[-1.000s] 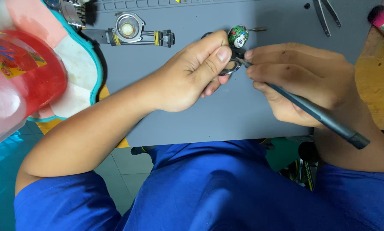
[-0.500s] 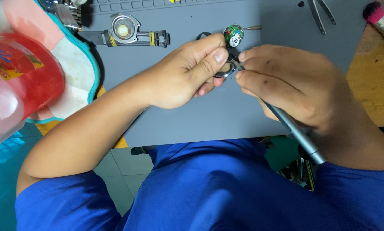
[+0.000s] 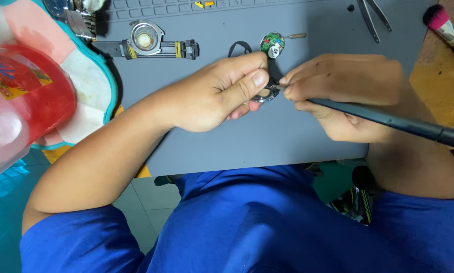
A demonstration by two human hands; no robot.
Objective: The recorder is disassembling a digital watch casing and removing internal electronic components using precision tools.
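Head view, looking down on a smooth grey mat on the bench. Left hand curled tight, pinching a small round shiny metal watch case between thumb and fingers, just above the middle of the mat. Right hand closed around a long thin black tool, held like a pen. Metal tip of the tool touching the edge of the watch case, right beside the left thumb. Watch case mostly hidden by the fingers, only a bit of its rim showing.

Just behind the watch case on the mat: a small round green circuit part with a thin stem. To the left of that, near the mat's far edge: a round silver watch body with a dark strap, lying flat. At the mat's far right corner: metal tweezers. Off the mat's right edge: a brush with a pink tip. Left of the mat: a red see-through plastic cup, blurry and close.
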